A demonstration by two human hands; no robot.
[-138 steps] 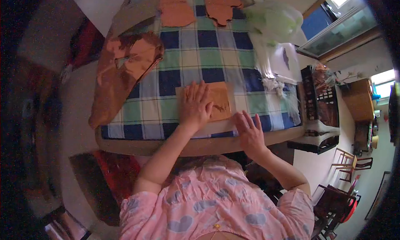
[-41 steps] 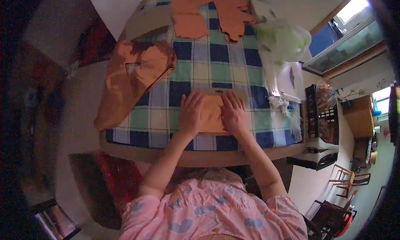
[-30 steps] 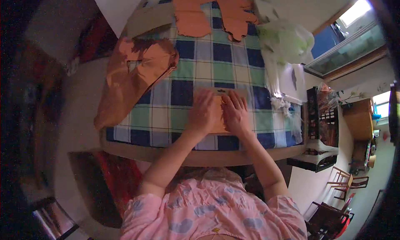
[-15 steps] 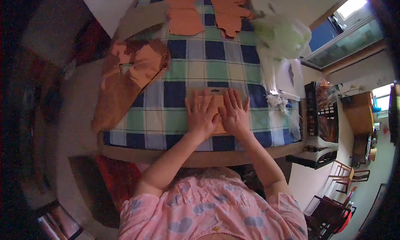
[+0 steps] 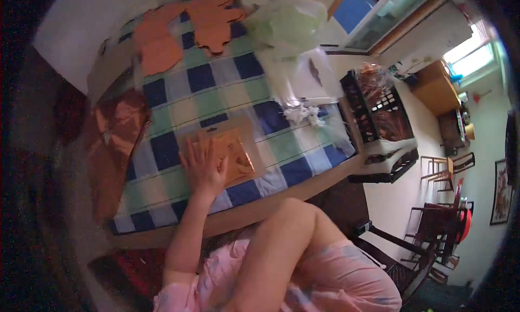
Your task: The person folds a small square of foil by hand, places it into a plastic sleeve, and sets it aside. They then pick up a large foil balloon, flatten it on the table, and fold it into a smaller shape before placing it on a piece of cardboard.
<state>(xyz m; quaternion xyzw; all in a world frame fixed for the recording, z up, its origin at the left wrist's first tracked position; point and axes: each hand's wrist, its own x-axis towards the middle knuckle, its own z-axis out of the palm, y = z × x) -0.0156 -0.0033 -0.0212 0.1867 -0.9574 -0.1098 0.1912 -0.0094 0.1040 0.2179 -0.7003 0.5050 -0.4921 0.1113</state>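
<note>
A flat, clear package (image 5: pixel 256 141) with a hanging hole and a golden-orange sheet inside lies on a plaid-covered table. My left hand (image 5: pixel 205 163) rests over the left part of this package, fingers spread and palm down. The orange surface and its raised or printed shapes show to the right of the fingers. My right arm is bent sharply, elbow toward the table edge. Its forearm runs down out of the picture, so the right hand is hidden from sight.
Orange cut-out pieces (image 5: pixel 210 22) lie at the far side. A shiny copper-brown bag (image 5: pixel 116 128) drapes over the left edge. Translucent plastic bags (image 5: pixel 287 30) and a white packet (image 5: pixel 319 76) lie at the far right. Beside the table stands a black crate (image 5: pixel 379 111).
My right hand has left the package and gone back toward my body, out of view. My left hand stays on the package. The whole view has turned toward the right.
</note>
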